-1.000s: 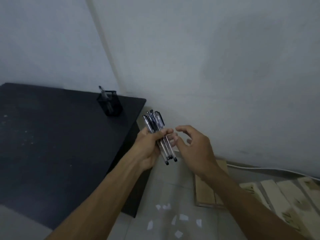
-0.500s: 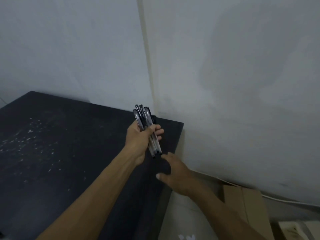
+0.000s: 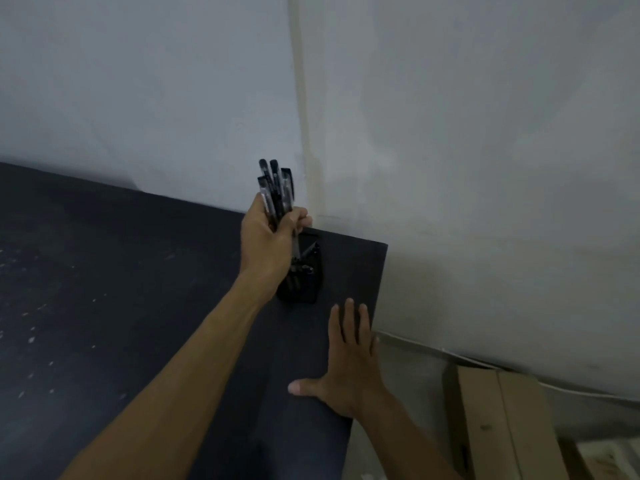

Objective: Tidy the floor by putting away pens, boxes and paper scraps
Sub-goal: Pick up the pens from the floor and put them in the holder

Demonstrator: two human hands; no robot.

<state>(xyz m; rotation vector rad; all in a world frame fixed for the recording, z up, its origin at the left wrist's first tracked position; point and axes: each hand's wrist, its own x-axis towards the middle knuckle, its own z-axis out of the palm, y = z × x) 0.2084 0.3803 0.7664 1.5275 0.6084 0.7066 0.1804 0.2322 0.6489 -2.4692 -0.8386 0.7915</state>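
My left hand grips a bundle of several black-capped pens, held upright with their lower ends reaching into a black pen holder near the far right corner of a dark table. The holder is partly hidden behind my hand, and a pen shows inside it. My right hand lies flat with straight fingers on the table's right edge, in front of the holder.
A cardboard box lies on the floor to the right of the table, with a white cable running along the base of the wall behind it. White walls meet in a corner behind the holder.
My left hand has carried the pens forward and down to the holder. My right hand moved from beside the pens onto the table edge and flattened there. The view shifted left, off the floor.
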